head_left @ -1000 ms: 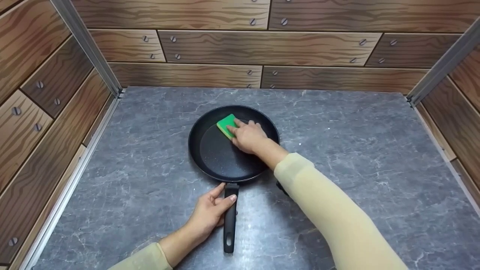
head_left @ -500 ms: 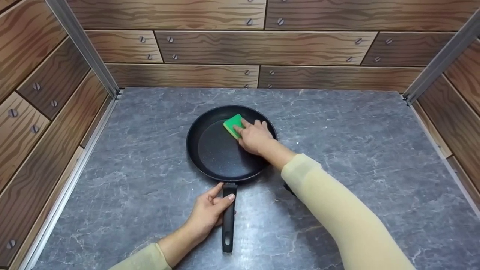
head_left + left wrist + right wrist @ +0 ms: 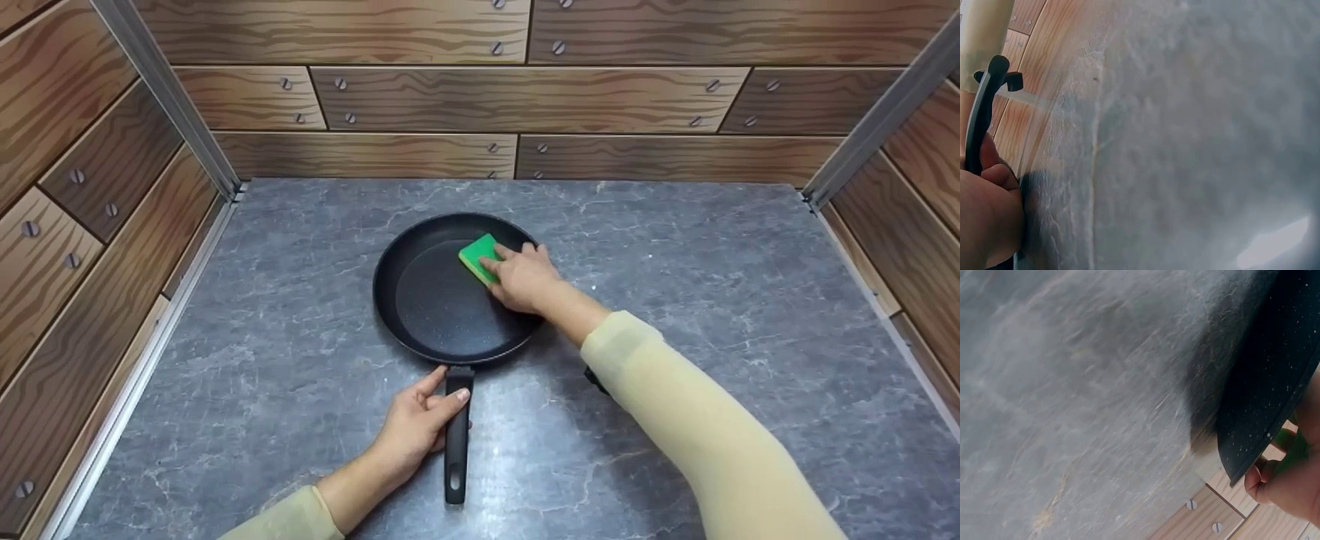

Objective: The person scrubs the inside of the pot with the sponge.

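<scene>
A black frying pan (image 3: 427,307) with pale specks sits in the middle of the grey table. My left hand (image 3: 411,427) grips its handle (image 3: 456,465) near the pan end, thumb on top; the left wrist view shows the same handle (image 3: 981,118) rising from the left hand (image 3: 988,216). Inside the pan, at the far right part, my right hand (image 3: 526,277) holds a green and yellow sponge (image 3: 477,255), fingers spread over its green top. In the right wrist view, the pan's outer wall (image 3: 1264,388) partly covers the right hand (image 3: 1292,492).
The table (image 3: 262,315) has a grey marbled top. Wood-patterned panels (image 3: 420,97) stand behind it and on both sides, with metal posts (image 3: 172,97) at the back corners. A small black object (image 3: 595,380) shows under the right sleeve.
My right hand has slid the sponge to the right across the pan, closer to its right wall. The left hand keeps its grip on the handle. The head view has shifted slightly.
</scene>
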`<state>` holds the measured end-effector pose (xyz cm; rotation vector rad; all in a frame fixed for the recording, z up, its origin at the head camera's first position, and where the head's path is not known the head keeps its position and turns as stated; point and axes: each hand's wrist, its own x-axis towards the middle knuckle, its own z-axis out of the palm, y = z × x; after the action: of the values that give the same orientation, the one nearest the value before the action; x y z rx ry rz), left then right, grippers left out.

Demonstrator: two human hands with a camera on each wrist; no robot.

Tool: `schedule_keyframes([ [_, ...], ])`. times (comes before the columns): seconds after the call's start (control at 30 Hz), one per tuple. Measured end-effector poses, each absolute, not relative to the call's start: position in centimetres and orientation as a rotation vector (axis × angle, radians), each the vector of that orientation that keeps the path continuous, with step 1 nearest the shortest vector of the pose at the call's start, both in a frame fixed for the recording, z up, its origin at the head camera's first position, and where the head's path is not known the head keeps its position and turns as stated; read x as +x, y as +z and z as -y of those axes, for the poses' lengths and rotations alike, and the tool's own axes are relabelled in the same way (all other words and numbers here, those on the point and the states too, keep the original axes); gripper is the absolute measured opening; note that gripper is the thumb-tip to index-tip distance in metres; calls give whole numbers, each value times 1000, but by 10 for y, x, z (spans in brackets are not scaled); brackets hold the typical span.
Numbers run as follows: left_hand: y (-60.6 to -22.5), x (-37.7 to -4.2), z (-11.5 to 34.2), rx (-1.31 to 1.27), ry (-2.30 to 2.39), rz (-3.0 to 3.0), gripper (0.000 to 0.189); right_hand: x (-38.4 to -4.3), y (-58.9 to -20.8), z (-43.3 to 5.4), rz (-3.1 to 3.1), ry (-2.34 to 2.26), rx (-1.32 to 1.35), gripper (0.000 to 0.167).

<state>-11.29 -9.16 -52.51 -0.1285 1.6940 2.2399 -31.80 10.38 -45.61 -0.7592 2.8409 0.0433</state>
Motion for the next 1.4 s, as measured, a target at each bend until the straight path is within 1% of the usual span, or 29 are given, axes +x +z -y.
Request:
schedule_keyframes([
  [0.3, -526, -114, 92, -125, 2257, -1689, 84, -319, -459, -115, -2827, 30, -828, 60],
  [0.63, -527, -114, 92, -120, 2257, -1695, 84, -319, -460, -125, -2814, -54, -994, 58],
  [0.93, -526, -114, 92, -118, 2252, -1673, 84, -314, -454, -131, -2784, -100, -998, 57],
  [1.4, -526, -113, 92, -118, 2249, -1694, 83, -306, -444, -134, -2662, -31, -967, 57],
])
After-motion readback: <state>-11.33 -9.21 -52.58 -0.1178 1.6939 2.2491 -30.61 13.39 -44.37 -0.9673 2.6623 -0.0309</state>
